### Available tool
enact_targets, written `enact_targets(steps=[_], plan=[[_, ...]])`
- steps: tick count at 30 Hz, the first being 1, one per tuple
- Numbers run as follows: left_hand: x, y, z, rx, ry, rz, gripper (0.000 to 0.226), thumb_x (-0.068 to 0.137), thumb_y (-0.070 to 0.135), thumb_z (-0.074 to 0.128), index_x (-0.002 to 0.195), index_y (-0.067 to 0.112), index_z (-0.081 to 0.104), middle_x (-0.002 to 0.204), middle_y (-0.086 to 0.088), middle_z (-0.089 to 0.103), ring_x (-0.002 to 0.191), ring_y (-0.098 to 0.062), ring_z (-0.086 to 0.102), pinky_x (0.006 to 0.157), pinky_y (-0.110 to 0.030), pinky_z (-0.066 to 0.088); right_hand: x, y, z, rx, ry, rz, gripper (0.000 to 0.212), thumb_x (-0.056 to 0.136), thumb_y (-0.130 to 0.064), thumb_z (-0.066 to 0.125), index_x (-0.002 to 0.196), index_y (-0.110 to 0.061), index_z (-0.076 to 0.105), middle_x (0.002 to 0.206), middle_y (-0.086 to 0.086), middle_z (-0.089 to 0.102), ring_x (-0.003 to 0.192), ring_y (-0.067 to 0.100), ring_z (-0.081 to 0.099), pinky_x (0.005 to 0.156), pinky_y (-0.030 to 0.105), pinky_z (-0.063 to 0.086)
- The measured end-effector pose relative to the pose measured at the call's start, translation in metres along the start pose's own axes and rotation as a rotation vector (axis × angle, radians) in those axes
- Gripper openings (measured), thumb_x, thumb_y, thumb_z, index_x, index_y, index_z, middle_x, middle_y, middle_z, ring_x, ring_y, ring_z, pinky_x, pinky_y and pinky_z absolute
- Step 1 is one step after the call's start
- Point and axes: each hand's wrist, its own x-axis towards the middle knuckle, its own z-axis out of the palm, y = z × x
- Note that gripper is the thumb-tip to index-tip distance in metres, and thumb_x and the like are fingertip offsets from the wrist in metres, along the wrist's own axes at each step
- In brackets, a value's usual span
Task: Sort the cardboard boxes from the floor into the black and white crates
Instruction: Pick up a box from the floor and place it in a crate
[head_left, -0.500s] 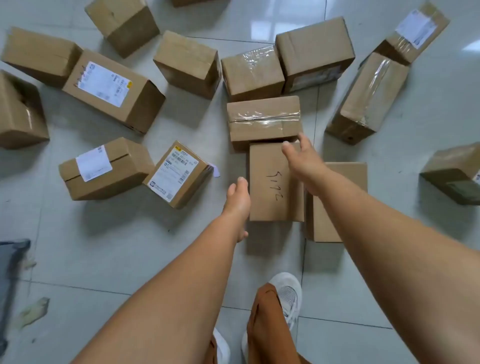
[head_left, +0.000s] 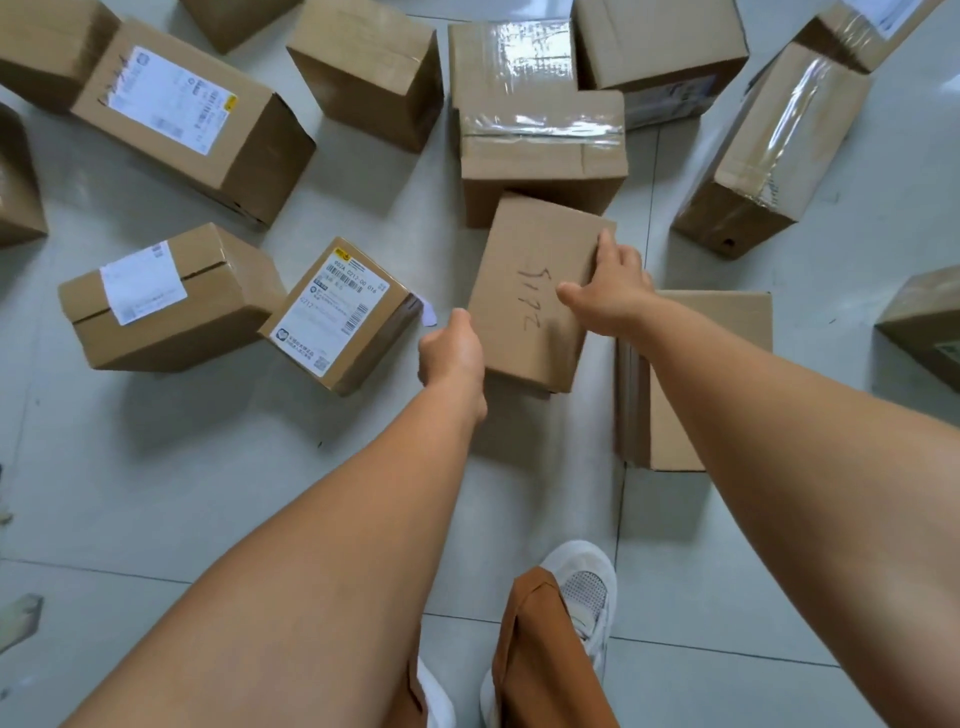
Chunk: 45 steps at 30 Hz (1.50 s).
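The right hand (head_left: 610, 296) curls its fingers over the far right edge of the box (head_left: 524, 306), thumb on top; the left hand (head_left: 451, 353) grips its near left corner. The box is tilted among others on the floor (head_left: 156, 493). Both hands should lift it evenly. Handwriting on top resembles "5172".

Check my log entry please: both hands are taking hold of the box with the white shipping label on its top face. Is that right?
Not quite. The head view shows both hands, left hand and right hand, taking hold of the handwritten box, which has pen marks and no label on top.
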Motion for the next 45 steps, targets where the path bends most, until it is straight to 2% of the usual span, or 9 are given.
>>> enact_targets(steps=[4, 9, 14, 18, 21, 27, 32, 42, 45], plan=[[0.013, 0.011, -0.012, -0.071, 0.016, 0.036, 0.047, 0.086, 0.024, 0.053, 0.133, 0.016, 0.052, 0.133, -0.006, 0.058, 0.118, -0.024, 0.056, 0.087, -0.031, 0.039, 0.002, -0.008, 0.009, -0.056, 0.059, 0.025, 0.084, 0.091, -0.040, 0.055, 0.154, -0.024, 0.001, 0.160, 0.004, 0.000, 0.142, 0.031, 0.016, 0.114, 0.046, 0.022], [0.017, 0.019, -0.016, 0.009, -0.072, -0.055, 0.042, 0.094, 0.029, 0.048, 0.135, 0.020, 0.046, 0.110, -0.002, 0.054, 0.083, -0.019, 0.050, 0.076, -0.030, 0.041, 0.019, -0.026, 0.002, -0.020, 0.111, -0.102, 0.092, 0.091, -0.038, 0.060, 0.155, -0.022, -0.004, 0.162, 0.004, -0.007, 0.149, 0.026, 0.000, 0.119, 0.048, 0.012], [0.018, 0.022, -0.016, -0.029, -0.153, -0.111, 0.034, 0.097, 0.029, 0.042, 0.131, 0.022, 0.047, 0.123, -0.002, 0.060, 0.091, -0.022, 0.052, 0.092, -0.038, 0.039, 0.020, -0.033, -0.003, -0.105, 0.110, -0.099, 0.090, 0.088, -0.046, 0.060, 0.155, -0.021, 0.005, 0.156, 0.009, 0.018, 0.141, 0.032, 0.021, 0.114, 0.047, 0.025], [0.010, 0.031, -0.032, 0.010, -0.118, -0.041, 0.033, 0.098, 0.029, 0.042, 0.130, 0.023, 0.046, 0.100, -0.001, 0.064, 0.080, -0.018, 0.060, 0.058, -0.032, 0.047, 0.000, -0.033, -0.012, -0.107, 0.027, 0.030, 0.065, 0.089, -0.052, 0.052, 0.142, -0.018, 0.037, 0.142, 0.015, 0.029, 0.129, 0.034, 0.032, 0.106, 0.042, 0.031], [-0.008, 0.041, -0.042, 0.025, -0.107, -0.012, 0.039, 0.094, 0.032, 0.043, 0.133, 0.033, 0.042, 0.109, -0.004, 0.066, 0.089, -0.024, 0.066, 0.068, -0.040, 0.056, -0.026, -0.037, -0.020, 0.182, 0.014, 0.087, 0.057, 0.092, -0.046, 0.052, 0.140, -0.017, 0.039, 0.139, 0.011, 0.026, 0.105, 0.026, 0.045, 0.091, 0.034, 0.040], [-0.093, 0.083, -0.065, 0.024, -0.121, 0.127, 0.045, 0.095, 0.019, 0.044, 0.135, 0.038, 0.039, 0.115, 0.001, 0.061, 0.091, -0.017, 0.062, 0.066, -0.033, 0.054, -0.098, -0.068, -0.060, 0.469, 0.153, 0.102, 0.052, 0.090, -0.039, 0.055, 0.133, -0.015, 0.037, 0.133, 0.006, 0.039, 0.104, 0.020, 0.049, 0.087, 0.033, 0.044], [-0.178, 0.139, -0.093, 0.001, -0.054, 0.260, 0.055, 0.091, 0.017, 0.053, 0.141, 0.031, 0.034, 0.123, -0.001, 0.058, 0.105, -0.024, 0.061, 0.090, -0.044, 0.053, -0.171, -0.117, -0.115, 0.508, 0.208, 0.068, 0.058, 0.092, -0.037, 0.053, 0.143, -0.022, 0.030, 0.138, 0.005, 0.032, 0.114, 0.022, 0.047, 0.100, 0.035, 0.040], [-0.339, 0.262, -0.173, -0.017, 0.002, 0.573, 0.047, 0.093, 0.007, 0.048, 0.137, 0.025, 0.047, 0.118, 0.004, 0.059, 0.100, -0.016, 0.058, 0.076, -0.023, 0.052, -0.304, -0.245, -0.238, 0.611, 0.257, -0.066, 0.058, 0.096, -0.039, 0.050, 0.148, -0.034, 0.025, 0.143, 0.010, 0.028, 0.098, 0.020, 0.042, 0.088, 0.031, 0.037], [-0.376, 0.290, -0.202, -0.077, 0.038, 0.611, 0.049, 0.092, 0.007, 0.051, 0.138, 0.022, 0.046, 0.125, 0.001, 0.060, 0.106, -0.019, 0.059, 0.084, -0.031, 0.052, -0.332, -0.284, -0.266, 0.612, 0.282, -0.146, 0.056, 0.094, -0.040, 0.050, 0.145, -0.035, 0.029, 0.136, 0.009, 0.032, 0.086, 0.017, 0.043, 0.087, 0.030, 0.038]])
